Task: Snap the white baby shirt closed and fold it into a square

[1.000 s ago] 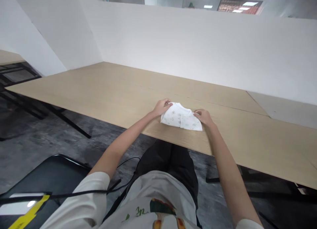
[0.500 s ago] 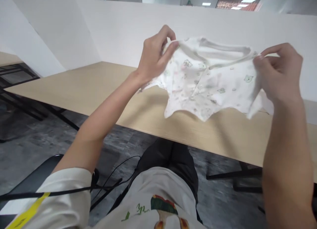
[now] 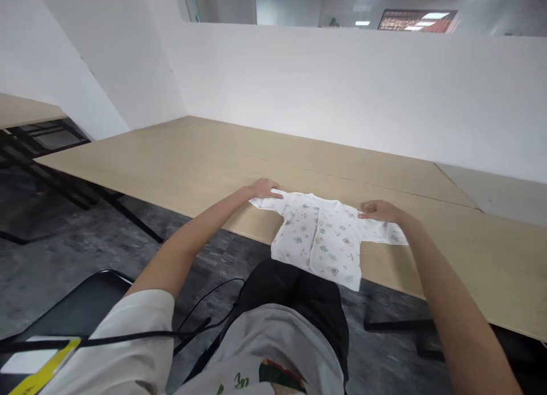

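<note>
Where the pale, wood-toned table [image 3: 179, 167] reaches its near edge, one small white garment [image 3: 299, 229] lies spread front up, its body flat on the top and its hem past the edge. The cloth looks thin and soft, with a round neckline, two short sleeves stretched to either side, one placket down the middle and a scattered print of tiny green and grey motifs. Two bare hands are on it: the left hand [image 3: 265, 188] has thumb and fingers clamped on the upper edge of one sleeve, and the right hand [image 3: 380, 210], fingers curled together, pinches the cloth near the other shoulder. At the table's near side is the wearer's light T-shirt [image 3: 273, 332], bearing a coloured picture and green lettering too cut off to read, above dark trousers [image 3: 294, 286]. Near the table's front, to the left, stands one smooth black chair [image 3: 81, 304]; by it, a yellow strip [image 3: 47, 366] carries dark print, mostly out of frame, and a black cable [image 3: 128, 336] runs past. Beyond the table's left end is a second table [image 3: 25, 107] with dark legs. Behind the table rises a plain white wall [image 3: 299, 81], topped by glass [image 3: 290, 4].
</note>
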`<state>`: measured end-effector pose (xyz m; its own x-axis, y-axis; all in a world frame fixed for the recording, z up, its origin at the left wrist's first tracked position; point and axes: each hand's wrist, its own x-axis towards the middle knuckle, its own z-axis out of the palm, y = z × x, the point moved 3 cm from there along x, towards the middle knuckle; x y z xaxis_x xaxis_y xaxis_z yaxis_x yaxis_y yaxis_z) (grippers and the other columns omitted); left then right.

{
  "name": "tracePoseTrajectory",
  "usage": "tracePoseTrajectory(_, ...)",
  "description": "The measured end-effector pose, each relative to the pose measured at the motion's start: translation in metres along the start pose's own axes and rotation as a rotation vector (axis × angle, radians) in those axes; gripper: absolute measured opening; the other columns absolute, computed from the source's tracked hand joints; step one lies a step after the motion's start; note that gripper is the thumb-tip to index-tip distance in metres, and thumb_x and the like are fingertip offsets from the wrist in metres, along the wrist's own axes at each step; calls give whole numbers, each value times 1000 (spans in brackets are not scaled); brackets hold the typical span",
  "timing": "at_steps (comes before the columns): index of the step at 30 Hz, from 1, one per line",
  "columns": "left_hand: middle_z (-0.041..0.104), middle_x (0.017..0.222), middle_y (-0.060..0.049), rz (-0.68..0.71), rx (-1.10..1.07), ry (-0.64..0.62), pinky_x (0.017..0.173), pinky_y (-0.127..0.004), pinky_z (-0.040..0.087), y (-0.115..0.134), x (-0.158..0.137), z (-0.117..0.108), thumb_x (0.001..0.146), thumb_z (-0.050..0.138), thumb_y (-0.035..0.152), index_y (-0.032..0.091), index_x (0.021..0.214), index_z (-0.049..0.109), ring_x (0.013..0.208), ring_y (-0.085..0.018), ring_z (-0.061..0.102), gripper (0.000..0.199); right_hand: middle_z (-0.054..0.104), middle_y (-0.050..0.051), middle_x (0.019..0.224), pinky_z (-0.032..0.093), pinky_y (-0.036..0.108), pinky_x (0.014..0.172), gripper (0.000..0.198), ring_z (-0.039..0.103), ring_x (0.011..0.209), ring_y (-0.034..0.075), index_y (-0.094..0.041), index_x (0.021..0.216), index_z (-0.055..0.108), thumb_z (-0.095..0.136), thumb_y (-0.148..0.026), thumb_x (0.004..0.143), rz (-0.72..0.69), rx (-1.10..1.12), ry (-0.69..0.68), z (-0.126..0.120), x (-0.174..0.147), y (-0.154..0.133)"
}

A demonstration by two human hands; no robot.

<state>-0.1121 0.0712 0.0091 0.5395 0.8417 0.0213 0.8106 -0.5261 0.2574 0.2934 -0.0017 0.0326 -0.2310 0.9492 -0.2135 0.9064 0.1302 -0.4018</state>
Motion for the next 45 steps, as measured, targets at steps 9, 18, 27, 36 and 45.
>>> tracePoseTrajectory(9, 66, 67, -2, -279, -147, 197, 68, -25, 39, -76, -16, -17, 66, 70, 36, 22, 68, 72, 68, -18, 57, 14, 67, 14, 94, 43, 37, 74, 11, 61, 89, 28, -15, 82, 67, 63, -22, 75, 329, -380, 33, -23, -10, 60)
tracePoseTrajectory(18, 69, 90, -12, -29, -121, 331, 88, -38, 43, 81, 52, 20, 77, 55, 22, 17, 78, 74, 92, -27, 60, 19, 63, 19, 114, 37, 34, 89, 31, 55, 107, 26, -10, 111, 64, 42, -15, 89, -2, -360, 416, 29, 42, -72)
tracePoseTrajectory(27, 71, 92, -7, -86, -400, 308, 83, -31, 47, 120, 72, 59, 81, 60, 29, 18, 89, 72, 88, -21, 63, 19, 69, 10, 90, 40, 23, 74, 23, 59, 79, 16, -11, 90, 70, 50, -14, 80, -132, 71, 482, 65, 77, -89)
tracePoseTrajectory(36, 68, 90, -5, -36, -300, 349, 86, -28, 46, 125, 70, 59, 84, 55, 27, 18, 88, 70, 90, -18, 60, 18, 65, 12, 83, 42, 28, 75, 17, 57, 79, 20, -10, 78, 63, 48, -16, 79, -126, 13, 560, 70, 78, -85)
tracePoseTrajectory(45, 67, 90, -5, 66, -321, 358, 82, -25, 46, 127, 68, 60, 85, 52, 26, 15, 92, 69, 86, -15, 58, 20, 67, 5, 71, 44, 24, 66, 18, 61, 68, 17, -12, 80, 69, 55, -19, 73, 121, 480, 539, 74, 74, -82)
